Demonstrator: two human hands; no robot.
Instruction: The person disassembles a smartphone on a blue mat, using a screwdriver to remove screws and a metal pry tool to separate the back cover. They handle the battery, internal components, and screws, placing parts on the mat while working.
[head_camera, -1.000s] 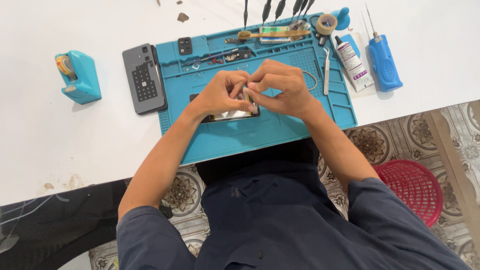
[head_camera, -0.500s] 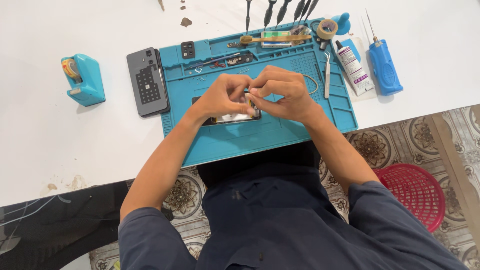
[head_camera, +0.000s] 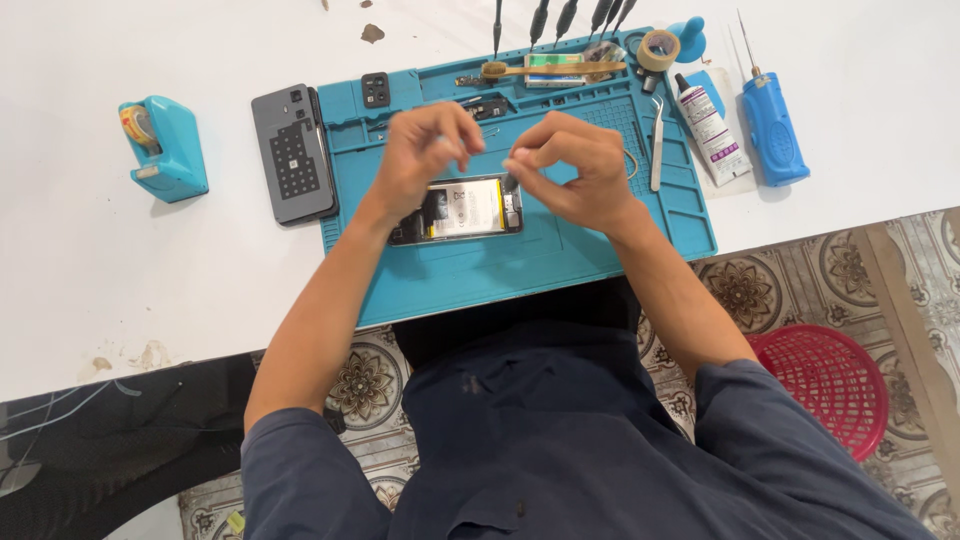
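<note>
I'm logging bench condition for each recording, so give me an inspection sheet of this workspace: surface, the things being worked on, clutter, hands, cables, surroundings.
Surface: white table with a blue work mat; small stains on the table's near left part.
Things in hand: opened phone lies flat on the mat, its insides showing.
Clutter: grey phone back cover left of the mat, blue tape dispenser, tweezers, tape roll, glue tube, blue powered tool, screwdrivers along the far edge.
Hands: left hand and right hand raised just above the phone, fingers pinched; whether they hold anything is too small to tell.
Cables: nothing seen.
Surroundings: patterned floor tiles, red basket.
</note>
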